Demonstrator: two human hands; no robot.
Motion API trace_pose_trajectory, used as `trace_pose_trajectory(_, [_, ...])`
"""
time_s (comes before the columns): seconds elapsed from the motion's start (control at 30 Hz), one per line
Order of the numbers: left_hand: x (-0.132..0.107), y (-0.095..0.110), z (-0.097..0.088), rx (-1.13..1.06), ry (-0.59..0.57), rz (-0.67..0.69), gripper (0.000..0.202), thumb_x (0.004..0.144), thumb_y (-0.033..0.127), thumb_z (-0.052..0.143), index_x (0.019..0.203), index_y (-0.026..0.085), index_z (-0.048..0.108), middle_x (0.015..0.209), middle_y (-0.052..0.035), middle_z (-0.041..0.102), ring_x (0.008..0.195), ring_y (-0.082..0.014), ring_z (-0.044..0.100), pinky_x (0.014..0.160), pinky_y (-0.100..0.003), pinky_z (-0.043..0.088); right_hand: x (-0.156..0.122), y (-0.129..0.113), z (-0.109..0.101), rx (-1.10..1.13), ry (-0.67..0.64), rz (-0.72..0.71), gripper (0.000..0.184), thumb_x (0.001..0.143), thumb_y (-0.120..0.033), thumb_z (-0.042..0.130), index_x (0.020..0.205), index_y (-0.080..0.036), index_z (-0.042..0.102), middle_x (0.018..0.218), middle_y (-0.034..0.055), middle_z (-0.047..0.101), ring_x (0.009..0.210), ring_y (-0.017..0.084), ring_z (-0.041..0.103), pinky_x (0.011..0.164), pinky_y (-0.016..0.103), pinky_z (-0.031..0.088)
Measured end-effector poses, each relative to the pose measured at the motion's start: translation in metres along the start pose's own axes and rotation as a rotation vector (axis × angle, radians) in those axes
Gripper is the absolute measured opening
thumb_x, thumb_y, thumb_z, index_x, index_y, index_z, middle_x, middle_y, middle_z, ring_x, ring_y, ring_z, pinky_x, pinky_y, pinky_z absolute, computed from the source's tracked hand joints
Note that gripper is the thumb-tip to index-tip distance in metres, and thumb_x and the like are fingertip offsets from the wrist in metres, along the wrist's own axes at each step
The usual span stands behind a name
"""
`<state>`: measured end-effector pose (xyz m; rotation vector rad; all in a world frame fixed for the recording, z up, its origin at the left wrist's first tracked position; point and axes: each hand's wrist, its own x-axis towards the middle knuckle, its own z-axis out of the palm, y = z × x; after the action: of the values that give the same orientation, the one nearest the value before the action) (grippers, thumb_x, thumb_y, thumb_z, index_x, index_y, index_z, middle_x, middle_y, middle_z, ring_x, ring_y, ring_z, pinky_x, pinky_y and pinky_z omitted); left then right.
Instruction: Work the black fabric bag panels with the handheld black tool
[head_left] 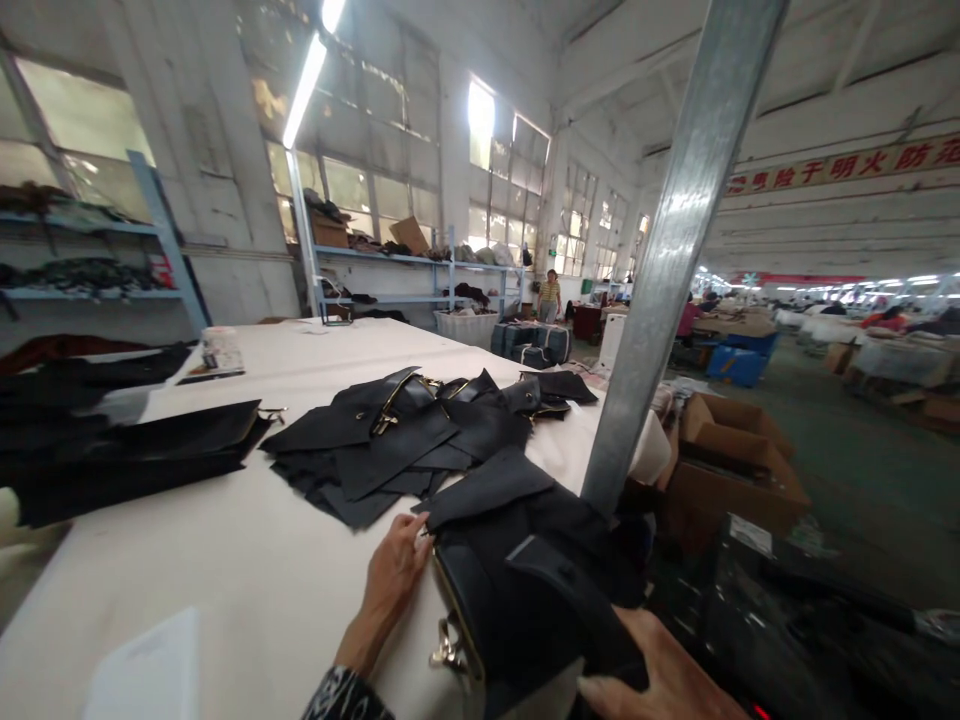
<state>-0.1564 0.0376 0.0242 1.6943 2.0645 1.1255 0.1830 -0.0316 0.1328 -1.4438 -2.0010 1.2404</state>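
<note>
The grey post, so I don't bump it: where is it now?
In the head view, the post slants up right of centre, its lower end just beyond the black pieces by the right hand, with cardboard boxes to its right.

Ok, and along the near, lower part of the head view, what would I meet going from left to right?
White sheet → left hand → metal clasp → right hand.
</note>
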Motion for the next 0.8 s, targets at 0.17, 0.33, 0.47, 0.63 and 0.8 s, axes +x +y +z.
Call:
trace_pose_trajectory(0.17, [0.015, 0.011, 0.004, -0.140, -0.047, 0.089, 0.028, 0.081, 0.033, 0.044, 0.077, 0.020, 0.069, 0.094, -0.0077, 0.067, 0.087, -0.0209, 0.061, 0.082, -0.030, 0.043, 0.036, -0.016, 0.019, 0.043, -0.139, -0.016, 0.038, 0.078, -0.039, 0.061, 0.107, -0.014, 0.062, 0.056, -0.0036, 0.060, 0.048, 0.013, 0.056, 0.049, 0.019, 0.044])
trace_pose_trajectory(0.33, [0.019, 0.010, -0.003, -0.290, -0.031, -0.023, 0.038, 0.082, 0.043, 0.043, 0.056, 0.019, 0.058, 0.054, -0.0010, 0.058, 0.059, -0.0180, 0.057, 0.059, -0.027, 0.041, 0.061, -0.026, 0.031, 0.072, -0.174, -0.088, 0.023, 0.077, -0.033, 0.062, 0.088, -0.014, 0.063, 0.058, -0.0036, 0.058, 0.048, 0.010, 0.055, 0.045, 0.016, 0.040])
trace_pose_trajectory(0.47, [0.021, 0.008, -0.003, -0.408, -0.051, -0.121, 0.041, 0.078, 0.049, 0.047, 0.053, 0.019, 0.054, 0.042, 0.0022, 0.051, 0.045, -0.0148, 0.050, 0.051, -0.026, 0.035, 0.074, -0.033, 0.042, 0.090, -0.247, -0.140, 0.019, 0.077, -0.032, 0.062, 0.077, -0.013, 0.061, 0.054, -0.0035, 0.056, 0.045, 0.010, 0.053, 0.040, 0.015, 0.038])
trace_pose_trajectory(0.63, [0.021, 0.009, -0.003, -0.570, -0.088, -0.180, 0.041, 0.074, 0.053, 0.053, 0.053, 0.017, 0.055, 0.036, 0.0052, 0.045, 0.040, -0.0108, 0.039, 0.049, -0.024, 0.028, 0.093, -0.039, 0.053, 0.198, -0.330, -0.174, 0.019, 0.078, -0.031, 0.059, 0.071, -0.014, 0.057, 0.051, -0.0038, 0.054, 0.040, 0.009, 0.049, 0.040, 0.017, 0.041])
trace_pose_trajectory(0.8, [0.015, 0.012, 0.001, -0.774, -0.157, -0.197, 0.048, 0.074, 0.057, 0.055, 0.046, 0.018, 0.046, 0.036, 0.0065, 0.040, 0.041, -0.0084, 0.034, 0.050, -0.023, 0.025, 0.118, -0.048, 0.056, 0.218, -0.272, -0.158, 0.020, 0.076, -0.032, 0.061, 0.072, -0.013, 0.057, 0.050, -0.0036, 0.054, 0.038, 0.010, 0.051, 0.038, 0.019, 0.044])
